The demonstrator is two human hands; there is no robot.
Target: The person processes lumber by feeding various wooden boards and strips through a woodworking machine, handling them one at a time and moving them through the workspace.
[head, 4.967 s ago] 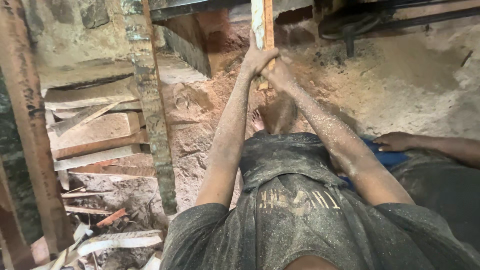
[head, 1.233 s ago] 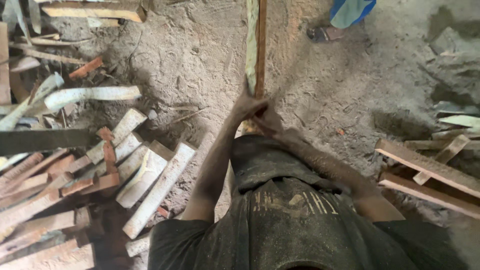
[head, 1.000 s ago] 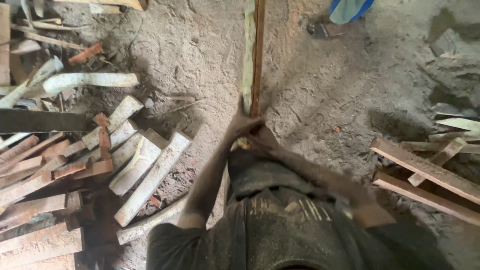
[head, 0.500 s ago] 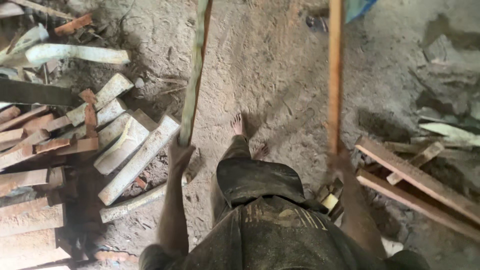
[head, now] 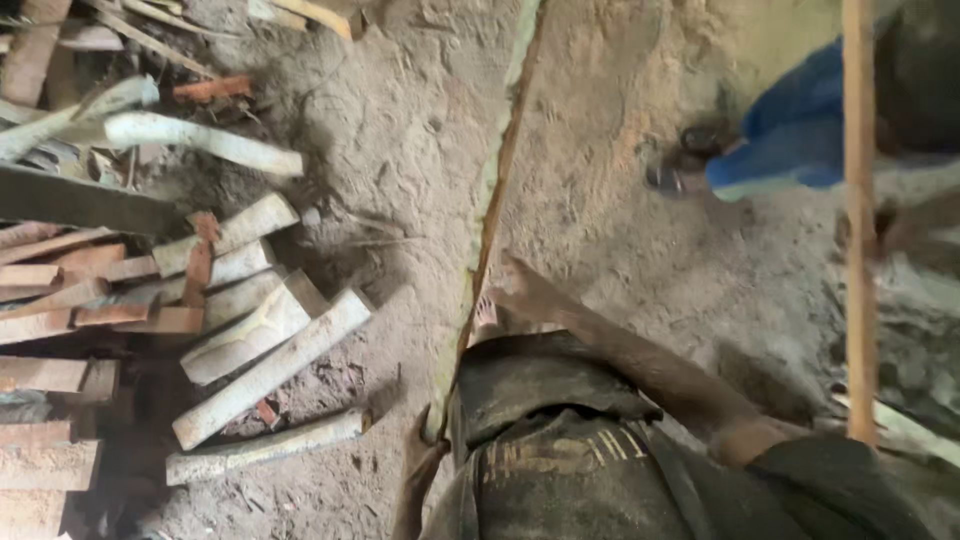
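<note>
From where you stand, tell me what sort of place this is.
Probably a rough timber yard or sawmill floor. The ground is sawdust-strewn dirt, a pile of cut wood offcuts lies to one side, and the left hand grips a long thin wood strip.

Left hand (head: 422, 462) sits low beside the hip, fingers closed in a grip, forearm dropping out of the bottom edge. Right arm angles forward across the body, dusty, elbow bent near the waist; right hand (head: 522, 290) extended ahead, fingers loose.
</note>
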